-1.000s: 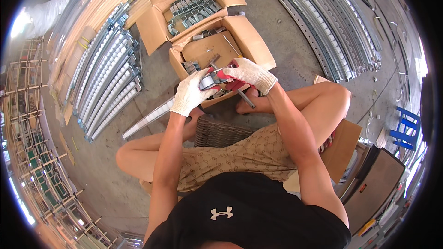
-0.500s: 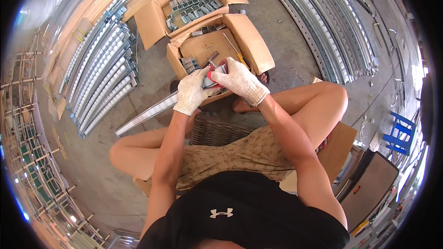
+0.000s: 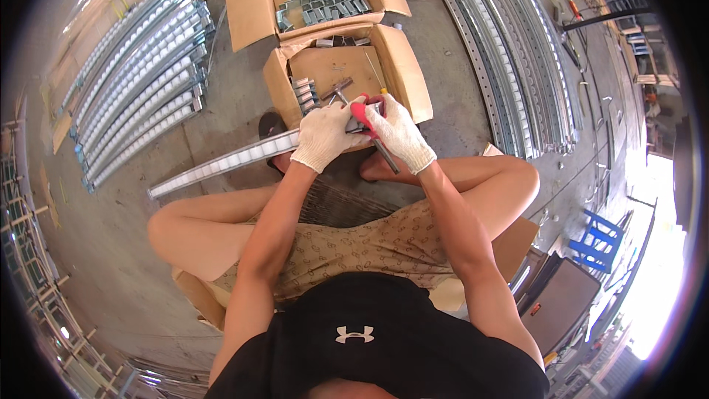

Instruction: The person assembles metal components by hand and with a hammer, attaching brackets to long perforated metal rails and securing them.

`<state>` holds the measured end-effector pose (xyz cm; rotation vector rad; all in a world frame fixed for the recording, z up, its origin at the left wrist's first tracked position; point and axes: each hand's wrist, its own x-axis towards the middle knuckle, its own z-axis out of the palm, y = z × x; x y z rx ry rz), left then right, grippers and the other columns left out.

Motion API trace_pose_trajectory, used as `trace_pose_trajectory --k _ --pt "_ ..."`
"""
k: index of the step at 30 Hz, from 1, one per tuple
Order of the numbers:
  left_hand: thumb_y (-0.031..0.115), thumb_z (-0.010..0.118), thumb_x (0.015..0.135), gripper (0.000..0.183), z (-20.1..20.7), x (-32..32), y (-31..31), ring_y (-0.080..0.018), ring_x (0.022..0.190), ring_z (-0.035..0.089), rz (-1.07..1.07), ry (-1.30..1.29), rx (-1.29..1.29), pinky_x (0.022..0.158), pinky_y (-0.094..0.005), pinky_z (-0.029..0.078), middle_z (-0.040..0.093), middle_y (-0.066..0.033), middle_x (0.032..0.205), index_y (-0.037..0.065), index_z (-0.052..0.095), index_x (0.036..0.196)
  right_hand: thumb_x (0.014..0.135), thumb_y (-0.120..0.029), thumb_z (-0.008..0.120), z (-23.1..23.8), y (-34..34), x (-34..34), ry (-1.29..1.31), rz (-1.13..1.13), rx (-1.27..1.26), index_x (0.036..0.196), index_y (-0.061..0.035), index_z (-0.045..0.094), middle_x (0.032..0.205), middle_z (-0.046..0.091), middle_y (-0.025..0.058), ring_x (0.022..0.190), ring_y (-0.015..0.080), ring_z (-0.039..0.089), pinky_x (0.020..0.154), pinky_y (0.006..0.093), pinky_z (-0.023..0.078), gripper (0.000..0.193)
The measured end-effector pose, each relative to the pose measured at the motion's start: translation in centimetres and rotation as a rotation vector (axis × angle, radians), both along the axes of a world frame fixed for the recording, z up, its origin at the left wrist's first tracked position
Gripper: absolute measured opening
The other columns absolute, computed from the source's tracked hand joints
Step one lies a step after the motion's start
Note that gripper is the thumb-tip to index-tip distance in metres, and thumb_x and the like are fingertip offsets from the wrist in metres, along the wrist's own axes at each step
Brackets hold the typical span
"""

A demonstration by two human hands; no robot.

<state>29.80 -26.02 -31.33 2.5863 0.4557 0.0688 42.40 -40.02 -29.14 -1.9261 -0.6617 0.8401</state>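
My left hand (image 3: 323,137), in a white knit glove, is closed around the near end of a metal roller track (image 3: 229,165) with a row of white rollers. That track slopes away to the left over my leg. My right hand (image 3: 399,135), gloved with a red palm side, meets the left at the track's end, fingers bent. A hammer (image 3: 385,154) with a metal rod handle runs slantwise under the right hand. Its brownish head shows beyond the fingers, over the open box. A small grey metal part at the fingertips is mostly hidden.
The near cardboard box (image 3: 408,74) holds metal brackets (image 3: 305,94) and a yellow-handled screwdriver (image 3: 383,91). Behind stands another box (image 3: 247,11) of brackets. Roller tracks (image 3: 148,77) lie left, metal rails (image 3: 502,66) right. A blue plastic stool (image 3: 595,241) and a brown case (image 3: 561,303) are at right.
The right hand has turned, and the hammer's handle end now sticks out below it. The roller track's far end has swung outward to the left. The whole view has shifted slightly.
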Motion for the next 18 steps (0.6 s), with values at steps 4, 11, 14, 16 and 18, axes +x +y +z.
trace_pose_trajectory --k 4,11,14,16,18 --pt "0.052 0.085 0.077 0.065 -0.6 0.2 0.3 -0.0301 0.091 0.074 -0.006 -0.038 0.028 0.077 -0.0428 0.059 0.073 -0.0082 0.095 0.020 0.068 0.131 0.099 -0.047 0.072 1.1 0.7 -1.0 0.081 -0.099 -0.017 0.112 0.0094 0.062 0.093 0.070 0.0149 0.078 0.0162 0.065 0.070 0.0323 0.054 0.059" --pt "0.055 0.083 0.078 0.063 0.2 0.1 1.0 -0.0304 0.091 0.075 -0.046 -0.017 0.132 0.076 -0.0442 0.060 0.073 -0.0082 0.100 0.012 0.064 0.121 0.100 -0.045 0.069 1.4 1.5 -0.1 -0.060 -0.066 -0.014 0.113 0.0098 0.064 0.092 0.071 0.0164 0.082 0.0210 0.067 0.076 0.0367 0.055 0.057" --pt "0.054 0.083 0.080 0.065 -0.2 0.1 1.1 -0.0310 0.092 0.075 -0.082 -0.009 0.127 0.077 -0.0441 0.060 0.073 -0.0092 0.103 0.010 0.062 0.123 0.100 -0.047 0.068 2.5 1.7 -0.2 -0.080 -0.022 -0.107 0.112 0.0102 0.065 0.093 0.072 0.0176 0.085 0.0230 0.068 0.079 0.0385 0.055 0.059" --pt "0.054 0.083 0.080 0.066 -0.3 0.0 0.9 -0.0310 0.093 0.075 -0.076 0.025 0.127 0.077 -0.0434 0.060 0.073 -0.0097 0.103 0.008 0.062 0.123 0.100 -0.047 0.067 2.2 1.5 0.0 -0.072 -0.020 -0.117 0.112 0.0102 0.065 0.093 0.072 0.0184 0.085 0.0231 0.068 0.078 0.0386 0.055 0.059" --pt "0.053 0.083 0.080 0.066 -0.3 0.1 0.6 -0.0308 0.093 0.075 -0.079 0.040 0.126 0.078 -0.0428 0.060 0.073 -0.0100 0.103 0.007 0.062 0.122 0.100 -0.048 0.067 1.9 1.5 0.3 -0.051 -0.017 -0.148 0.111 0.0100 0.065 0.092 0.072 0.0182 0.084 0.0226 0.068 0.077 0.0379 0.055 0.059"
